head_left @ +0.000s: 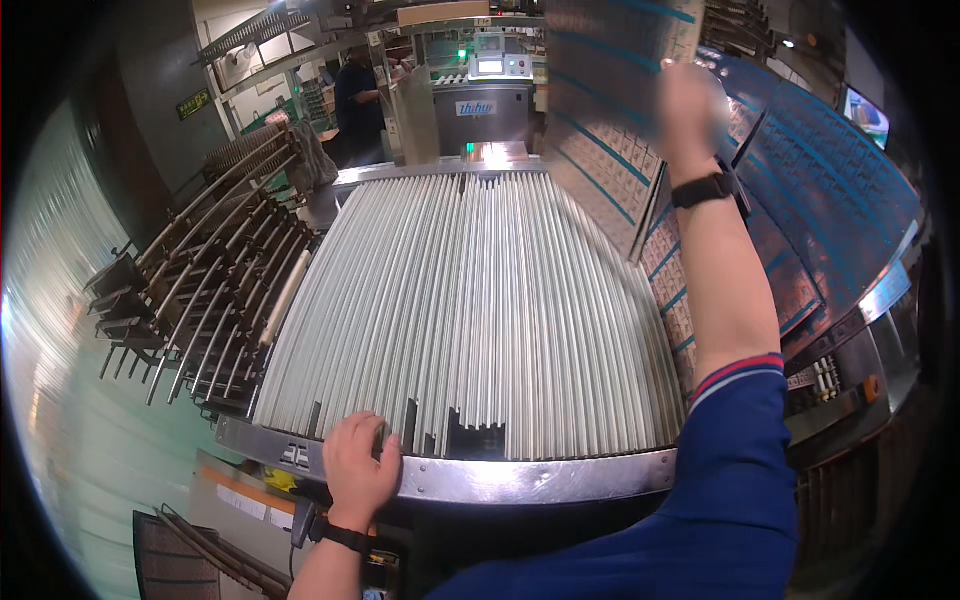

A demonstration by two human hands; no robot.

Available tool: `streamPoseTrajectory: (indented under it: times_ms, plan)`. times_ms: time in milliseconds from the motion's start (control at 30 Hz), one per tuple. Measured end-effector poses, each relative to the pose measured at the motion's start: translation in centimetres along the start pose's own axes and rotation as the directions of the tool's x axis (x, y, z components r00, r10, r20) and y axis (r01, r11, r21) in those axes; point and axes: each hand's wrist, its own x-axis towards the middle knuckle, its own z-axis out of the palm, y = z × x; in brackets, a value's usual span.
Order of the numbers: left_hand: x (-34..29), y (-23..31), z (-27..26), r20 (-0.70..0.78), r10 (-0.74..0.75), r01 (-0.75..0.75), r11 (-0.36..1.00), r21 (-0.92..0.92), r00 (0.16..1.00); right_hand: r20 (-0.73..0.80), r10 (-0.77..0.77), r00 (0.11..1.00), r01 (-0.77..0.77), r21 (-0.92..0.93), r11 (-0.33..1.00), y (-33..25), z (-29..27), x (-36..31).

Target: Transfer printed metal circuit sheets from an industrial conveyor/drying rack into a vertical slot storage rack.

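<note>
My right hand [690, 118], blurred by motion, is raised at the upper right and closed on the edge of a large panel. That circuit board panel [605, 110] stands tilted above the far right of the slatted bed. It is copper-brown, with blue strips and rows of small patterns. My left hand [358, 465] lies on the metal front rail [540, 484], fingers resting over the edge of the pale parallel slats [480, 300] and thumb apart. It holds nothing that I can see.
More blue-striped panels [835, 180] lean on the right. A dark rack of metal rods [215, 290] stands along the left side. A machine with a lit screen [490, 68] is at the far end, and a person in dark clothes [358, 105] stands left of it.
</note>
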Motion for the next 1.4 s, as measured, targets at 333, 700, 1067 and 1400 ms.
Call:
streamPoseTrajectory:
  times_ms: [333, 700, 1067, 1400]
  plan:
    - [1.9, 0.6, -0.9, 0.062, -0.696, -0.008, -0.097, -0.995, 0.716, 0.391, 0.3, 0.87, -0.483, 0.797, 0.362, -13.8, -0.3, -16.1]
    - [-12.1, -1.6, -17.8, -0.179, -0.766, -0.25, 0.025, -0.968, 0.617, 0.861, -0.18, 0.475, -0.841, 0.505, 0.193, -17.3, 5.5, -24.4]
    - [-26.5, -4.2, -28.7, -0.488, -0.807, -0.103, 0.484, -0.869, 0.333, 0.936, -0.321, 0.143, -0.81, 0.297, 0.506, -22.7, 8.6, -29.9]
    - [-39.5, -9.5, -38.6, -0.65, -0.753, 0.011, 0.654, -0.756, 0.108, 0.941, -0.323, -0.098, -0.616, 0.197, 0.763, -33.4, 13.8, -41.2]
